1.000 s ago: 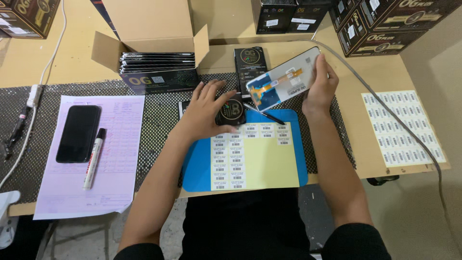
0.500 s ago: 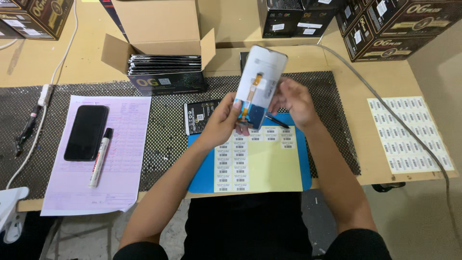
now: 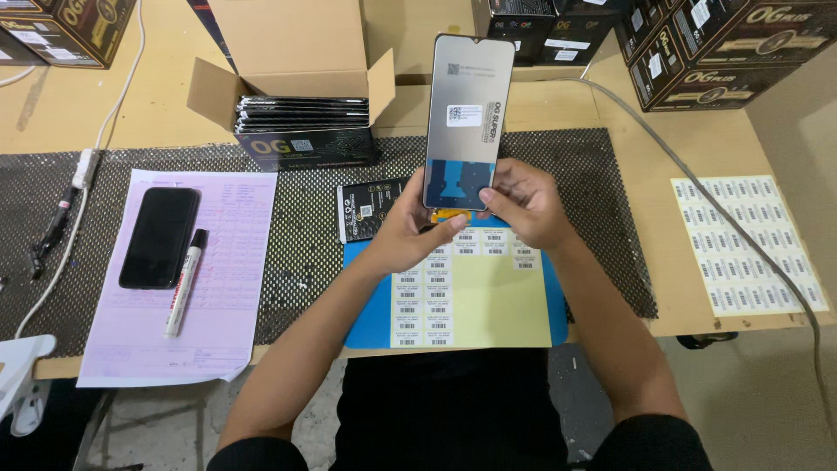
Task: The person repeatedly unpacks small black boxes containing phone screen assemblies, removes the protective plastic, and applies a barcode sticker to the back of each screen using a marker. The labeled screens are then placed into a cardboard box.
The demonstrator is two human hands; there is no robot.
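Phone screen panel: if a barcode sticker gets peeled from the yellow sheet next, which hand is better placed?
Left, probably. Both hands hold the screen panel upright by its bottom edge, but the left hand sits directly over the sticker columns on the yellow sheet; the right hand sits higher, gripping the panel's corner.

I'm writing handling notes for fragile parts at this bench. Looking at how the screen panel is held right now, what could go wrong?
The phone screen panel stands upright, pinched only at its lower end by the left hand and right hand; it could tip or slip. A fall would likely land on the label sheet or the black mesh mat. Fingertips on the edge may smudge it.
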